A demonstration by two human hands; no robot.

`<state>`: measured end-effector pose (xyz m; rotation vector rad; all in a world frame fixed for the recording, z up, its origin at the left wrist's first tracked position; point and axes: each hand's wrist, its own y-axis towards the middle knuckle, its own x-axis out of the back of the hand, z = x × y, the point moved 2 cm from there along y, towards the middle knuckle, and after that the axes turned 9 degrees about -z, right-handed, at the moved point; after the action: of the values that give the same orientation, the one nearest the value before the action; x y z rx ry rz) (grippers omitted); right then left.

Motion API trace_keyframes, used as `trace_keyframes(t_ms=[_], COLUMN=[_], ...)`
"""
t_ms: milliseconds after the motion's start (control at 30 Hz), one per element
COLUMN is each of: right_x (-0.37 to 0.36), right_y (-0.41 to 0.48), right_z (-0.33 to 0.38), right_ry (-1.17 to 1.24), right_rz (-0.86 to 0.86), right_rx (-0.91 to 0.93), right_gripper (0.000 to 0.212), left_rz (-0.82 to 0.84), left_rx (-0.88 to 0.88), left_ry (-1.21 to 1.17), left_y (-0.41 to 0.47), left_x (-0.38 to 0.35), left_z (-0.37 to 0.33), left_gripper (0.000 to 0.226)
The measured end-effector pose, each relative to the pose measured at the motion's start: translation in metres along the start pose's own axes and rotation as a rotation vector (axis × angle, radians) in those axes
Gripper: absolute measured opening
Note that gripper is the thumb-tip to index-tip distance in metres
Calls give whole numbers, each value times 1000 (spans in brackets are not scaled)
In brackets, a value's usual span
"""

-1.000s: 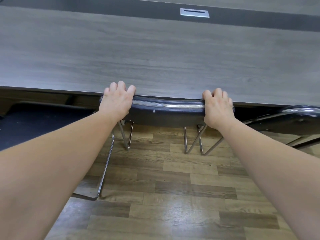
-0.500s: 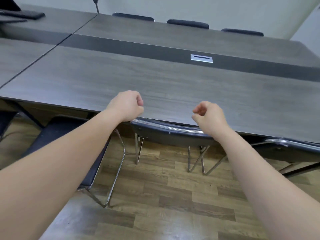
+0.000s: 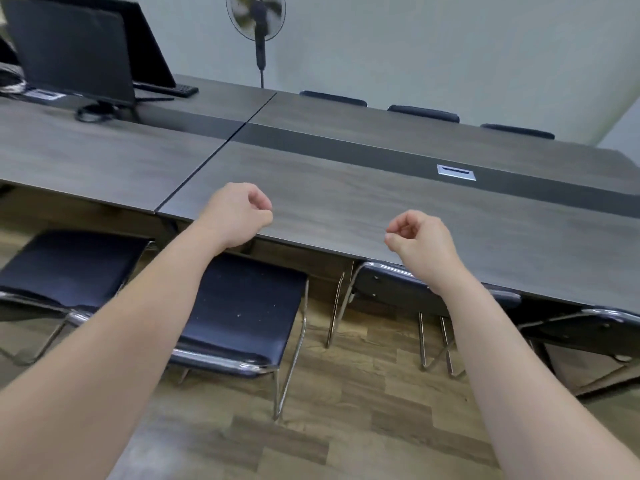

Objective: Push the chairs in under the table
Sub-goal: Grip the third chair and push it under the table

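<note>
A long grey wood-grain table (image 3: 346, 202) runs across the view. The black chair (image 3: 391, 285) with chrome legs that I was holding stands tucked under its near edge, only its backrest showing. To its left a second black chair (image 3: 242, 306) stands pulled out, its seat fully visible. A third one (image 3: 69, 265) is out at the far left. My left hand (image 3: 239, 213) and my right hand (image 3: 422, 240) hover above the table's near edge, fingers loosely curled, holding nothing.
Another chair (image 3: 588, 330) is tucked in at the right edge. Three chair backs (image 3: 422, 113) line the table's far side. Monitors (image 3: 69, 50) and a keyboard sit on the far left tabletop, a standing fan (image 3: 258, 15) by the wall. Wood-look floor lies below me.
Both hands let go of the middle chair's backrest and lifted above the table edge. My view swung up and to the left, bringing the pulled-out chairs into sight.
</note>
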<state>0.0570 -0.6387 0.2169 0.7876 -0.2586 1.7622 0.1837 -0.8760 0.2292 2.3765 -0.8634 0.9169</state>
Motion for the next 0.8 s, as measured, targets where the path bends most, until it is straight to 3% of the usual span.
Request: trace_keyframes(t_ms=[233, 333, 500, 800], right_x=[-82, -105, -131, -181], right_y=[-45, -65, -91, -135], right_z=[99, 132, 160, 182], right_ry=[-9, -19, -70, -108], right_rz=[-36, -32, 6, 96], right_rx=[-34, -43, -46, -78], right_gripper=[24, 20, 11, 12], left_rz=[63, 80, 113, 212], left_rx=[-4, 1, -14, -37], left_ry=[51, 65, 125, 275], left_y=[11, 12, 1, -22], left_x=[92, 124, 151, 178], left_z=[86, 114, 148, 219], left_gripper=[11, 11, 13, 14])
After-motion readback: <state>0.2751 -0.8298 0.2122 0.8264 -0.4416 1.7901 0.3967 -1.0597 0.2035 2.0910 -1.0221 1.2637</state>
